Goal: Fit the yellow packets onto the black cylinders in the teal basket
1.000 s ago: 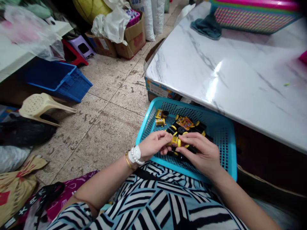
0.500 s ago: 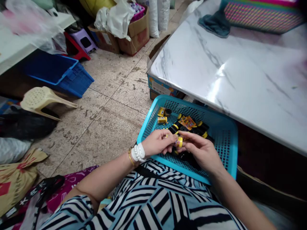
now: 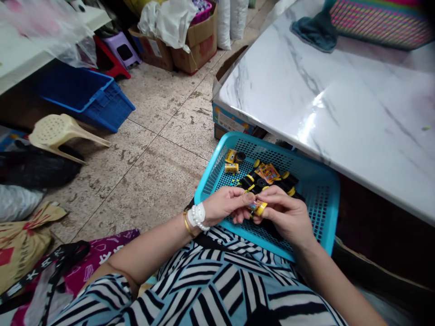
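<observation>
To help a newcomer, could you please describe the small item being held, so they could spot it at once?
By the marbled table is a turquoise basket. Over it, the left hand and right hand meet at a small yellow-ended item. Unlike the black pieces lying in the basket, it is held in the fingers.

Before you is a basket, just beside the near edge of the surface, which extends ahead and right. In the basket, packets lie on the capped tubes, with small rolls to their left. On the surface's far part, a cloth lies left of a crate. Left on the floor, a stool is before a bin; cartons lie farther ahead.
</observation>
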`<state>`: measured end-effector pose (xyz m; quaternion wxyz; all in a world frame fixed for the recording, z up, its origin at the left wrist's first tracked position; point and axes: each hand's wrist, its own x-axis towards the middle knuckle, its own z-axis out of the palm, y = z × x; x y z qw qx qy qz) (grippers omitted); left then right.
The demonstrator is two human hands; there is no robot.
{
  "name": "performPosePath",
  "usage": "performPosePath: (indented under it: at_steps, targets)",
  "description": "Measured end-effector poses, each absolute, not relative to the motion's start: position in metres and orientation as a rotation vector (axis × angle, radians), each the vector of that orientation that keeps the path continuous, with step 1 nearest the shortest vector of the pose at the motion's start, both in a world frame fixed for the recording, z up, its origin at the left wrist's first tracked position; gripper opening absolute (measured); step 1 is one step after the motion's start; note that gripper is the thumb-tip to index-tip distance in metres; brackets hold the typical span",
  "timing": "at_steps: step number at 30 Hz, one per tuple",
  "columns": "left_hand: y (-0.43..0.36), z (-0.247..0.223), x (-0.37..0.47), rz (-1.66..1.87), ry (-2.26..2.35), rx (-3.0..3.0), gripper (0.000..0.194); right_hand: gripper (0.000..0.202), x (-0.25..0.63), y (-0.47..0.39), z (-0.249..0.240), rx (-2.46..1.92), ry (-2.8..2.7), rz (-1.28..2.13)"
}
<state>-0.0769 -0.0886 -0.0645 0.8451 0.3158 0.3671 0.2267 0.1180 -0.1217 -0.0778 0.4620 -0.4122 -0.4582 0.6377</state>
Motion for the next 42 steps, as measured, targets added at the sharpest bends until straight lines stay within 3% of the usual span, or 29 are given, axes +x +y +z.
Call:
performPosePath:
  at_steps: [4, 10, 14, 22, 27, 33, 35, 38, 40, 42]
  targets:
    - [-0.089, -0.067, -0.071, 0.511, 0.829, 0.640, 0.050, 0.017, 0.117, -0.124, -0.079, -1.035, -1.114, 1.470]
    - [-0.088, -0.062, -0.068, 0.466, 0.875, 0.596, 0.055, 0.019, 0.123, -0.116, -0.065, -1.114, -1.562, 1.114]
    - [-0.090, -0.061, -0.069, 0.456, 0.750, 0.530, 0.050, 0.011, 0.123, -0.117, -0.065, -1.123, -1.498, 0.978]
    - [-0.089, -0.066, -0.065, 0.453, 0.816, 0.563, 0.049, 0.022, 0.119, -0.120, -0.064, -1.152, -1.646, 0.865]
    - [-0.090, -0.069, -0.064, 0.455, 0.807, 0.562, 0.049, 0.037, 0.117, -0.129, -0.058, -1.210, -1.728, 0.971]
    - [-0.106, -0.057, -0.067, 0.582, 0.972, 0.788, 0.068, 0.011, 0.128, -0.101, -0.053, -1.400, -1.995, 0.893]
    - [-0.112, -0.053, -0.071, 0.536, 0.966, 1.047, 0.055, 0.011, 0.130, -0.080, -0.052, -1.450, -2.001, 0.850]
    - [-0.115, -0.052, -0.079, 0.511, 0.869, 1.083, 0.035, 0.036, 0.126, -0.056, -0.049, -1.467, -1.803, 0.894]
    - [-0.110, -0.053, -0.085, 0.600, 0.819, 0.823, 0.038, 0.046, 0.122, -0.052, -0.048, -1.494, -1.763, 0.892]
    - [-0.104, -0.052, -0.089, 0.715, 0.738, 0.562, 0.043, 0.035, 0.119, -0.059, -0.047, -1.543, -1.822, 0.889]
